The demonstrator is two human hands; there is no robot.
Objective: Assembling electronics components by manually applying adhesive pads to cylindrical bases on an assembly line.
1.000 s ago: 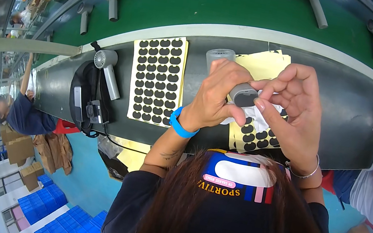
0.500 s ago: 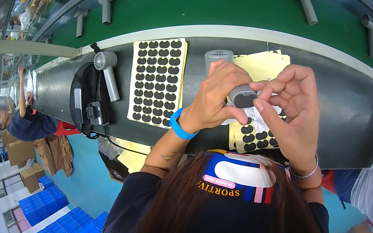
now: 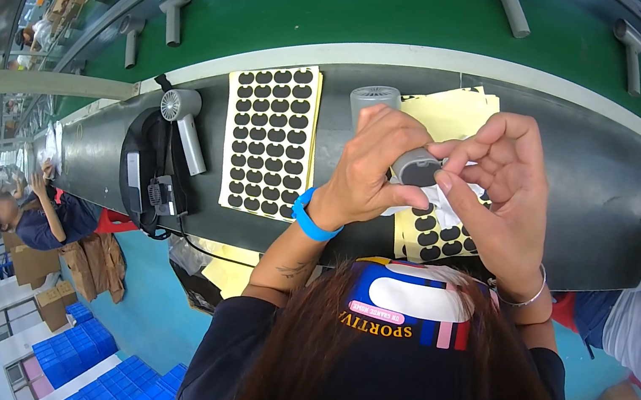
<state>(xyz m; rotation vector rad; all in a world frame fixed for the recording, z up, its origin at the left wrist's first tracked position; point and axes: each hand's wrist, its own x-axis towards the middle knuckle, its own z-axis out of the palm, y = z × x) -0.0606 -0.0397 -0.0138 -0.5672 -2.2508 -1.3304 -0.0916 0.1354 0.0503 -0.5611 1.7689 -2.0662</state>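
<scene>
My left hand [image 3: 379,159] is closed around a grey handheld fan [image 3: 414,155], with one end turned up toward me. A dark oval sticker [image 3: 419,173] covers that end. Beyond my fingers shows a grey round grilled head [image 3: 375,97]; it looks like part of the same fan, but my hand hides the join. My right hand [image 3: 504,181] has its thumb and forefinger tips drawn together at the sticker's right edge; whether anything is between them is too small to see. Below lies crumpled white material [image 3: 447,212] over a yellow sheet of black stickers [image 3: 425,240].
Left of my hands lies a stack of sticker sheets [image 3: 269,140]. Farther left are another grey fan [image 3: 187,129] and a black bag [image 3: 139,168]. Several fans lie on the green conveyor [image 3: 312,2] beyond the table [image 3: 605,190]. Co-workers sit on both sides.
The fans on the conveyor have shifted left, and more show at the far right. Both neighbouring co-workers have moved their arms. My hands have hardly moved.
</scene>
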